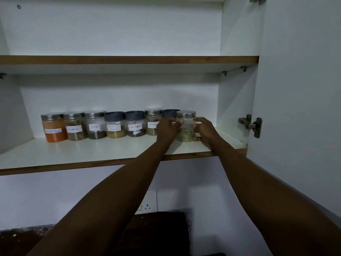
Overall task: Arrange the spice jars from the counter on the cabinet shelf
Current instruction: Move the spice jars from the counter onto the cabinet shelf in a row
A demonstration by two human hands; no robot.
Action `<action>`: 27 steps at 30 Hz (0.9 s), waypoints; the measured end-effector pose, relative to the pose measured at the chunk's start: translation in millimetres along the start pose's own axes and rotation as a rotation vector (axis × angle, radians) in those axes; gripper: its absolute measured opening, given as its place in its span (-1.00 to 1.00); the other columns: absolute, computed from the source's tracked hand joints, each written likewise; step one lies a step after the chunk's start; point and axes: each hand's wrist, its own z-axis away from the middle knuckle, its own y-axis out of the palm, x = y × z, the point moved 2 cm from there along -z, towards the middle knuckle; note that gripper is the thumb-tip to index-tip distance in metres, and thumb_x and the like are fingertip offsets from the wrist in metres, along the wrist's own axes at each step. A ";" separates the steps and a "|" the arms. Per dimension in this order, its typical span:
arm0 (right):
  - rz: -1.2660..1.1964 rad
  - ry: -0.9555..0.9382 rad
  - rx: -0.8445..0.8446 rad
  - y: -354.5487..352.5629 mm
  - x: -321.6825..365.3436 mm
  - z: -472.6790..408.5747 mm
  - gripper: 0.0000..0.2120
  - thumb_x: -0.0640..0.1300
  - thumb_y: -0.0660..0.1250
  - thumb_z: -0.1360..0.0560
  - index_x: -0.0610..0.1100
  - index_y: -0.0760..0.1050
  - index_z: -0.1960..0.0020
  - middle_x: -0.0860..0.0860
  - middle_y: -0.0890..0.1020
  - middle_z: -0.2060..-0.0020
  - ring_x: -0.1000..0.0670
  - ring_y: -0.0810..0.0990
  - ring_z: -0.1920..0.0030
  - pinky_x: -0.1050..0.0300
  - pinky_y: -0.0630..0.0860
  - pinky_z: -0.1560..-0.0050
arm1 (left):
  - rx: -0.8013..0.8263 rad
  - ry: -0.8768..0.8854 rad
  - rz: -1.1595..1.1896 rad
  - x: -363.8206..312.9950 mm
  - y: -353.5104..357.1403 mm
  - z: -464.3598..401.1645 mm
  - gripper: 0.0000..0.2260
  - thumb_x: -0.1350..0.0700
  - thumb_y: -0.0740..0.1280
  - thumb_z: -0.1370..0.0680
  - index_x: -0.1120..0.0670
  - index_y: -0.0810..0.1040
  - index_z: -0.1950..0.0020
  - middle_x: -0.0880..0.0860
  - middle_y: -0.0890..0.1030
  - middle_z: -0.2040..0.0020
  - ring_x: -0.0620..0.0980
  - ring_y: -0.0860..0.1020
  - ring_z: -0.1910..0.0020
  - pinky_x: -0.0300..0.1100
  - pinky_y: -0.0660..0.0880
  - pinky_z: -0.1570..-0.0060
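- While both hands reach in, the left hand (168, 127) and right hand (205, 131) grip the herb jar (185, 129) from both sides.
- It stands near the lower shelf's (92, 152) right end, ending the jar row (96, 125).

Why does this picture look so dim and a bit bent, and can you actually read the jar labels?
Head view: light is low and greyish; the shelf edge bows from the wide-angle lens; the "Black Pepper" label is just readable, the others blur; the hands gripping the green-herb jar look soft.
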 end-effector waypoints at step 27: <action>0.307 -0.125 -0.220 -19.9 -31.8 -51.2 -0.69 -0.30 0.33 -0.46 -0.30 0.62 -0.19 -0.22 0.68 -0.11 -0.22 0.68 -0.12 -0.20 0.64 -0.16 | 0.043 0.009 -0.227 16.3 48.0 -26.6 -0.74 0.31 0.21 -0.55 0.30 0.71 -0.01 0.21 0.72 -0.04 0.09 0.62 -0.03 -0.22 0.43 0.02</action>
